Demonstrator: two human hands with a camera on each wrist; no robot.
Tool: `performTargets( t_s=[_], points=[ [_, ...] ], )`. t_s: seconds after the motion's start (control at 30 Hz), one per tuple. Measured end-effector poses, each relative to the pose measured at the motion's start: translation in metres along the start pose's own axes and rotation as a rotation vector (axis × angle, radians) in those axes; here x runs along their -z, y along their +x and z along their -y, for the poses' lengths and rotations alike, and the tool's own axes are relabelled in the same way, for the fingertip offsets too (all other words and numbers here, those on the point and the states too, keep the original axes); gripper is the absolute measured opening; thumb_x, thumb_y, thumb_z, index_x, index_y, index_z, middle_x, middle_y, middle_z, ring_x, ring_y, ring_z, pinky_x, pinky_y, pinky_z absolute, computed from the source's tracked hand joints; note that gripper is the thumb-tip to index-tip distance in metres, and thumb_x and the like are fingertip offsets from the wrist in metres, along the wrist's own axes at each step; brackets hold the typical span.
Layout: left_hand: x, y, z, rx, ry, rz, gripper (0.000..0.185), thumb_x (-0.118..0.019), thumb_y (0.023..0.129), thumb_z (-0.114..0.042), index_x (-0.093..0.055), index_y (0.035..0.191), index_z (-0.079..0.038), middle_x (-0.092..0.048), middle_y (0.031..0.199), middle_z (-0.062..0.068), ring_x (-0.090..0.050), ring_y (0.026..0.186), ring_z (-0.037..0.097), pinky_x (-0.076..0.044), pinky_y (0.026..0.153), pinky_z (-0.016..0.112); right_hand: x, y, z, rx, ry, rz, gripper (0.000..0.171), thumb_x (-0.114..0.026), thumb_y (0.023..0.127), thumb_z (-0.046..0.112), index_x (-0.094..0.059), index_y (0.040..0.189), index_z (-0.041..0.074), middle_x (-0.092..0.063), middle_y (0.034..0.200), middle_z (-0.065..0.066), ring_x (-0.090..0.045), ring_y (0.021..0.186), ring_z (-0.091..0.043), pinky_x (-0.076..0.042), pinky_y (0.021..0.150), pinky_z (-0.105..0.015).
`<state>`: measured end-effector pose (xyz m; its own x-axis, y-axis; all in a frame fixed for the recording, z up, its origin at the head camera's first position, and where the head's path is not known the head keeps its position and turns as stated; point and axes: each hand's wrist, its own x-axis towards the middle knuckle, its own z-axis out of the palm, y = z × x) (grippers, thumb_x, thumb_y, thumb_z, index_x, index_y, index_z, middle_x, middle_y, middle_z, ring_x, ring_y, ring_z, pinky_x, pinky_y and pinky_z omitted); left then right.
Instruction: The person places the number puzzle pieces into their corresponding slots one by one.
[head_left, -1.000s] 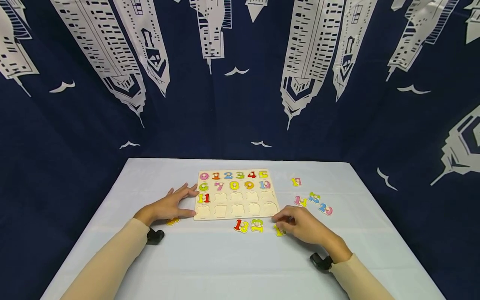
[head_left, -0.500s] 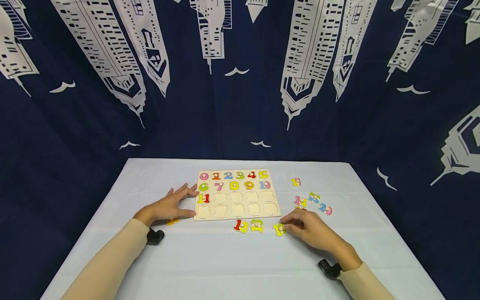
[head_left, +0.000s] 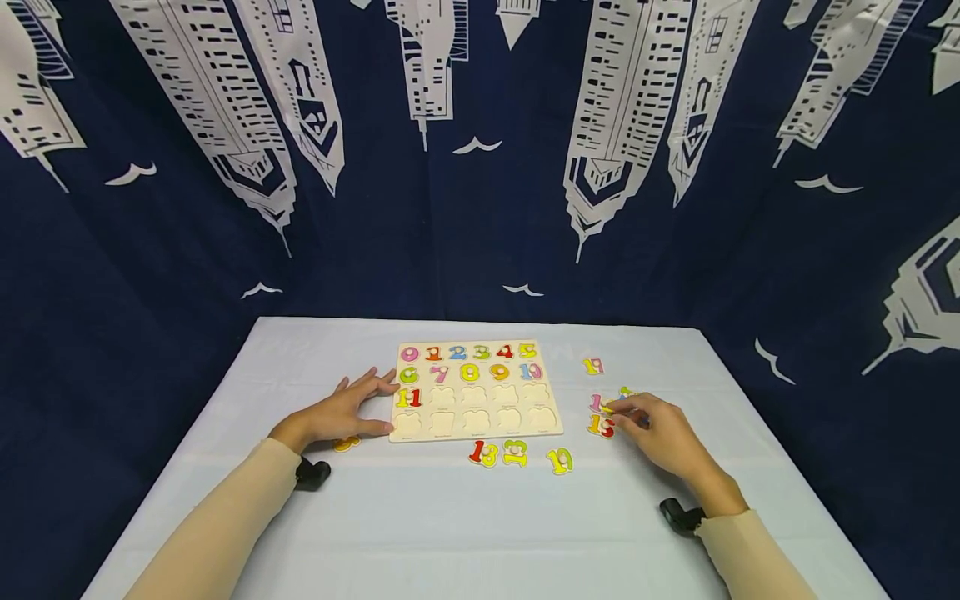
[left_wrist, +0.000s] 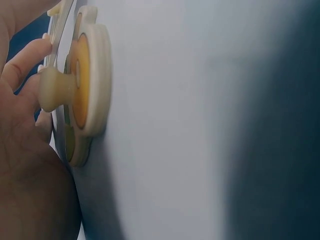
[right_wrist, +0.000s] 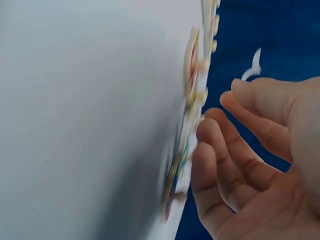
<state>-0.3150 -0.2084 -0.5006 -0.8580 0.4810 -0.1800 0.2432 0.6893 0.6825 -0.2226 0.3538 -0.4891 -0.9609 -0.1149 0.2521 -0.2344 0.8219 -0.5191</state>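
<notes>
Left hand (head_left: pixel 341 412): fingers spread flat, touching the pale wooden number puzzle board (head_left: pixel 476 390). Right hand (head_left: pixel 662 433): fingers loosely curled, apart, tips at loose red-and-yellow wooden number piece (head_left: pixel 601 427).

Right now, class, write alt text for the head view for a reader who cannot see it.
A right hand reaches among loose number pieces beside a wooden number puzzle board, which the left hand touches at its edge, on a white table.
</notes>
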Motion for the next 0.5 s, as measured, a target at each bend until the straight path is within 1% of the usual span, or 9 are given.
performTargets(
  t_s=[0.1, 0.2, 0.27, 0.37, 0.5],
  points=[
    [-0.001, 0.000, -0.001, -0.006, -0.008, 0.006, 0.076, -0.094, 0.098, -0.043, -0.062, 0.164, -0.025, -0.022, 0.197, 0.001, 0.002, 0.186, 0.042, 0.018, 0.146, 0.073, 0.004, 0.005, -0.018, -0.044, -0.023, -0.061, 0.021, -0.086, 0.106, 0.010, -0.087, 0.126, 0.005, -0.085, 0.117, -0.015, -0.067, 0.092, -0.017, -0.052, 0.072, -0.022],
    [-0.001, -0.001, -0.002, -0.008, -0.010, 0.009, 0.076, -0.094, 0.098, -0.042, -0.062, 0.164, -0.024, -0.022, 0.197, 0.000, 0.002, 0.186, 0.042, 0.018, 0.146, 0.073, 0.006, 0.011, -0.031, -0.088, -0.033, -0.088, 0.023, -0.086, 0.106, 0.010, -0.086, 0.128, 0.003, -0.083, 0.116, -0.019, -0.069, 0.090, -0.019, -0.052, 0.068, -0.021],
    [-0.001, -0.001, -0.002, -0.009, -0.010, 0.008, 0.076, -0.094, 0.098, -0.042, -0.062, 0.164, -0.023, -0.022, 0.197, 0.001, 0.002, 0.186, 0.042, 0.018, 0.146, 0.073, 0.006, 0.015, -0.037, -0.124, -0.039, -0.079, 0.025, -0.085, 0.106, 0.012, -0.085, 0.129, 0.001, -0.082, 0.116, -0.021, -0.069, 0.090, -0.020, -0.053, 0.065, -0.021],
    [0.000, 0.000, 0.000, -0.009, -0.006, 0.005, 0.077, -0.094, 0.098, -0.043, -0.061, 0.165, -0.024, -0.022, 0.197, 0.000, 0.002, 0.186, 0.042, 0.018, 0.146, 0.073, 0.007, 0.022, -0.040, -0.172, -0.035, -0.038, 0.029, -0.085, 0.107, 0.014, -0.083, 0.131, -0.002, -0.081, 0.116, -0.022, -0.069, 0.089, -0.020, -0.055, 0.062, -0.021],
    [0.001, 0.001, 0.004, -0.010, -0.005, 0.002, 0.077, -0.094, 0.098, -0.045, -0.061, 0.165, -0.024, -0.022, 0.197, 0.000, 0.002, 0.186, 0.041, 0.018, 0.146, 0.073, 0.008, 0.031, -0.040, -0.213, -0.034, 0.011, 0.029, -0.086, 0.106, 0.015, -0.082, 0.127, -0.005, -0.084, 0.108, -0.019, -0.069, 0.084, -0.019, -0.057, 0.060, -0.023]
  ],
)
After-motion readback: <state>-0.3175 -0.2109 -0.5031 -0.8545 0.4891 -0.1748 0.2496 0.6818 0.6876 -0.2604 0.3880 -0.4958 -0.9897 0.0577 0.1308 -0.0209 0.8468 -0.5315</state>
